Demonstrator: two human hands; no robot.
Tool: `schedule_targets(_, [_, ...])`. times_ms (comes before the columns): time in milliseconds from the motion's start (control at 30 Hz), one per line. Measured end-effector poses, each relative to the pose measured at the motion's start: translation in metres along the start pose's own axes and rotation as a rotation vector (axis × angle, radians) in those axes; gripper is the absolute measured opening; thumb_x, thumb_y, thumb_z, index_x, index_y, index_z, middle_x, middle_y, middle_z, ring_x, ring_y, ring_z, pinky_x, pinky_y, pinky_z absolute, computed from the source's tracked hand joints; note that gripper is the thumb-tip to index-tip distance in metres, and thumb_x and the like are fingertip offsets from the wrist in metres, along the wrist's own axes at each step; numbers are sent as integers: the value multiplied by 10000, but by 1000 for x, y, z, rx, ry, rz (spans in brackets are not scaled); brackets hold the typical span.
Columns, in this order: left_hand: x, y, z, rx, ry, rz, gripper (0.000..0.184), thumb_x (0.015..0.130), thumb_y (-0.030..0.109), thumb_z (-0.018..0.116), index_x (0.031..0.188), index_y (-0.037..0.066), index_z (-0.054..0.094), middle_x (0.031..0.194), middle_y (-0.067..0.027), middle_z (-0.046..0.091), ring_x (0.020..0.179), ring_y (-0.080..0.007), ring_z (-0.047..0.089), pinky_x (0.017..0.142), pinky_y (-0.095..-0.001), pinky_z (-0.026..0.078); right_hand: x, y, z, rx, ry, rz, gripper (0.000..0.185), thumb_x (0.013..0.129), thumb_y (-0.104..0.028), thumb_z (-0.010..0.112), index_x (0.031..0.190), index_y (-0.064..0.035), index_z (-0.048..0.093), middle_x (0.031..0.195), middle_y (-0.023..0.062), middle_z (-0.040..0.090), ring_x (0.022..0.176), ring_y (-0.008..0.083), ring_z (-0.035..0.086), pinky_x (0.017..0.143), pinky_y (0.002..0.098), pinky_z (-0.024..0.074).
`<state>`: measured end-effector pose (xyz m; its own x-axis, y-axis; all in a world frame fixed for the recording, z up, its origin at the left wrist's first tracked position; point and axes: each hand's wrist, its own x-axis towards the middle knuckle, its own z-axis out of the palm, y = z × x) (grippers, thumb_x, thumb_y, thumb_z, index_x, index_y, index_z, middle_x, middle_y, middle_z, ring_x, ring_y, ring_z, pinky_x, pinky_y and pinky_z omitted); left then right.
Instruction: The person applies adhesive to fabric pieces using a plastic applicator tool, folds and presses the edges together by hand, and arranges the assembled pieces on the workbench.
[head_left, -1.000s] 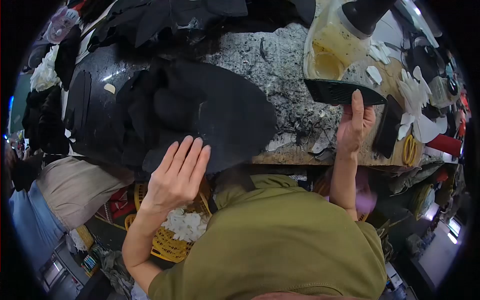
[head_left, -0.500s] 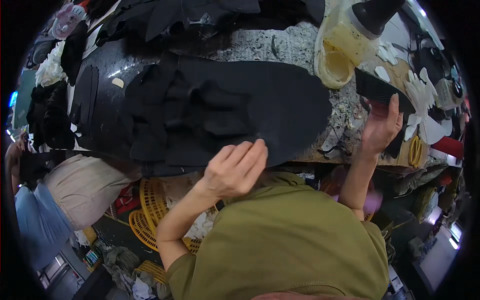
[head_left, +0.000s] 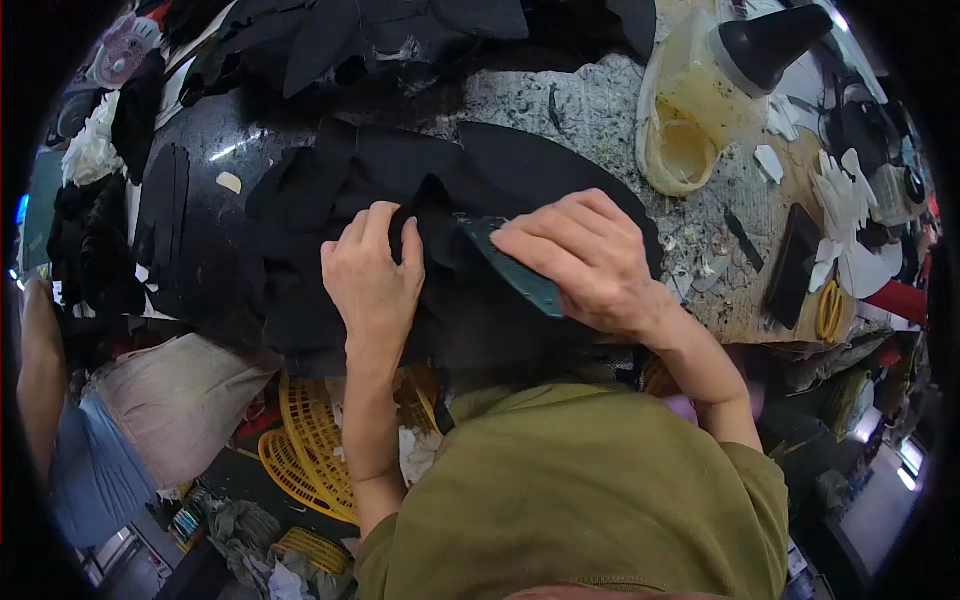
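Layered black fabric pieces lie across the worktop in front of me, with folds and raised edges in the middle. My left hand rests on them, its fingers curled down over a fold and the thumb beside it; the fingertips are partly hidden. In my right hand is a flat, dark teal scraper-like piece, gripped along one long edge. It is tilted over the fabric, its narrow end near the folds to the right of my left hand. Whether that end touches the fabric I cannot tell.
A yellowed glue bottle with a black cap stands at the back right. A black rectangular object, white gloves and yellow bands lie on the right. More black pieces lie behind. Another person is at left.
My right hand has come from the right side onto the fabric with the flat piece. My left hand has moved left and farther in, onto the folds.
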<state>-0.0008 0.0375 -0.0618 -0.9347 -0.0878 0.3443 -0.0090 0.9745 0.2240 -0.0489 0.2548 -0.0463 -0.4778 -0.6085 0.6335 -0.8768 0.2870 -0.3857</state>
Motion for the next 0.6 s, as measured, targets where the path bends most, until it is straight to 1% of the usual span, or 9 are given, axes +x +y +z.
schedule_targets(67, [-2,0,0,-77,-11,-46,151,801,122,685,914,54,610,834,-68,638,709,-242,610,632,-353,387,3,5,21,-38,-102,-16,322,674,-42,644,995,-45,650,888,47,655,759,212,622,746,329,464])
schedule_targets(133, [-3,-3,0,-158,-17,-77,147,797,110,685,902,53,599,822,-70,619,689,-252,592,621,-351,383,3,5,30,-4,-101,-8,320,678,-36,643,998,-47,645,877,37,646,770,199,612,766,324,454])
schedule_targets(233, [-6,-5,-2,-299,-35,-152,144,786,83,683,865,55,567,799,-71,573,646,-273,546,601,-350,374,1,9,26,41,-162,39,313,704,-25,626,1015,-58,643,918,37,656,800,197,617,780,341,448])
schedule_targets(300, [-5,-4,-1,-370,-47,-197,150,780,68,682,840,56,546,790,-69,547,623,-282,518,592,-352,370,1,12,21,160,-216,51,282,759,-28,595,1032,-73,647,966,39,666,849,194,626,813,362,432])
schedule_targets(333, [-5,-6,0,-378,-19,-173,159,774,57,681,825,59,530,790,-68,532,609,-278,500,587,-351,367,1,13,19,157,-227,53,282,759,-28,595,1032,-73,647,966,39,666,849,194,626,813,362,432])
schedule_targets(400, [-5,-5,1,-377,20,-151,189,756,26,681,796,61,499,766,-65,514,596,-257,490,581,-351,362,0,17,14,317,-330,23,271,794,-37,566,1047,-83,651,1004,35,670,900,193,632,842,374,417])
schedule_targets(433, [-7,-4,3,-386,15,-154,189,756,26,681,796,61,499,766,-65,514,596,-257,490,581,-351,362,1,20,10,374,-397,13,285,797,-41,562,1065,-82,651,1033,22,667,936,172,625,853,366,411])
schedule_targets(567, [-9,2,4,-408,82,-131,208,756,2,680,768,61,481,715,-43,524,594,-237,497,586,-347,355,10,28,4,441,-451,-29,296,772,-37,600,1062,-81,636,970,19,652,899,184,614,858,363,408])
schedule_targets(600, [-11,5,2,-330,104,-118,203,765,5,679,768,64,485,706,-39,527,594,-233,498,590,-345,355,16,28,1,460,-503,-13,293,762,-45,622,1052,-81,623,923,27,633,873,201,606,857,366,407])
